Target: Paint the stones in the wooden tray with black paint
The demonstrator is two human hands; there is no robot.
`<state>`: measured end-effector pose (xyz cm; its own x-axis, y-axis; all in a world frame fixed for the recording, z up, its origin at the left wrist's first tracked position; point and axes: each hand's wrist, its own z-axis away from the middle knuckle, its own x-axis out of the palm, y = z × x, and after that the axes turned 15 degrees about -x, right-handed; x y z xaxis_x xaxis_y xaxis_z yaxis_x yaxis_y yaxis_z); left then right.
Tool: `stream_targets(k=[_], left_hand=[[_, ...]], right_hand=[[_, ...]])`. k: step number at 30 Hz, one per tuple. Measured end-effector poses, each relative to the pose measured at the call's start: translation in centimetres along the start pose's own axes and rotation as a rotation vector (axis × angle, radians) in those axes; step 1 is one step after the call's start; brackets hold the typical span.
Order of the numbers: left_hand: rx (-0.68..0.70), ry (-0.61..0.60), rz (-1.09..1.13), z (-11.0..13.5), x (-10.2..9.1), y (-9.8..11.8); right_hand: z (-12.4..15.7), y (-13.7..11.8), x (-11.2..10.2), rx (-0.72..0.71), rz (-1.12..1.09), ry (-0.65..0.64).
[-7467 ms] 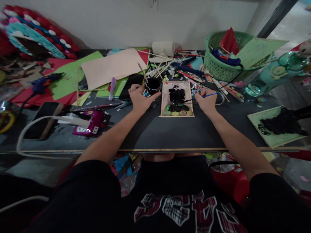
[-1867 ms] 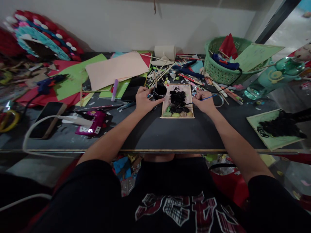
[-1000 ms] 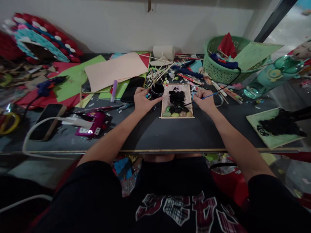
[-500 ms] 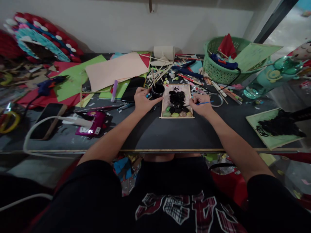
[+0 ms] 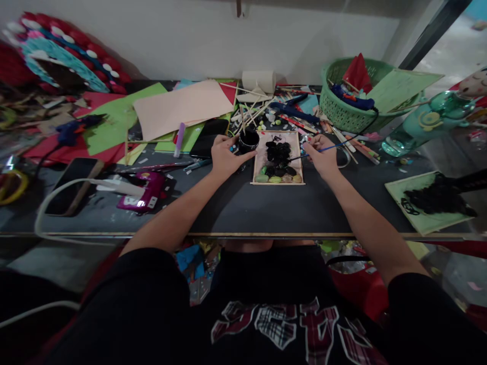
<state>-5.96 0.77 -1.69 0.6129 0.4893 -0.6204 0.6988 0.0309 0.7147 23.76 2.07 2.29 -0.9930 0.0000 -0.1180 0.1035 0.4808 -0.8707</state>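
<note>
My left hand (image 5: 227, 156) is closed around a small black paint jar (image 5: 248, 141), with a light stick standing in it. Pinched in my right hand (image 5: 320, 154) is a thin blue-handled paintbrush (image 5: 330, 148), its dark tip reaching left onto a framed board (image 5: 260, 165). Black-painted pebbles (image 5: 278, 153) cover the middle of that pale board. Along its lower edge sit several greenish and tan pebbles (image 5: 274, 179). The jar is beside the board's left edge.
A green basket (image 5: 344, 111) holding tools and paper stands back right. Another board with black shapes (image 5: 409, 203) lies at the right. Coloured paper (image 5: 182, 109), a phone (image 5: 72, 185) and a purple power adapter (image 5: 142, 192) with a cable are on the left.
My right hand has shifted slightly right and tilted the brush, so its handle now angles upward. The left hand stays on the jar.
</note>
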Motion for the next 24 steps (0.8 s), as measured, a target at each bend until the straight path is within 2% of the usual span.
stream_targets(k=[3,7,13,17,21,24], left_hand=[[-0.010,-0.023,-0.002,-0.05,0.01,-0.02],[-0.010,-0.039,-0.027,-0.11,0.04,-0.10],[0.005,0.002,-0.015,-0.07,0.09,-0.12],[0.008,0.018,0.013,-0.01,0.04,-0.04],[0.009,0.021,0.021,-0.01,0.04,-0.01],[0.015,0.024,0.019,0.01,0.06,-0.02]], right_hand=[[-0.05,0.78,0.02,0.099,0.031,0.005],[0.11,1.20,0.20,0.131,0.085,0.003],[-0.28,0.56,-0.20,-0.014,0.264,0.004],[-0.42,0.38,-0.45,-0.033,0.207,0.068],[-0.31,0.61,-0.40,-0.068,0.212,-0.055],[-0.26,0.59,-0.52,-0.111,0.295,-0.035]])
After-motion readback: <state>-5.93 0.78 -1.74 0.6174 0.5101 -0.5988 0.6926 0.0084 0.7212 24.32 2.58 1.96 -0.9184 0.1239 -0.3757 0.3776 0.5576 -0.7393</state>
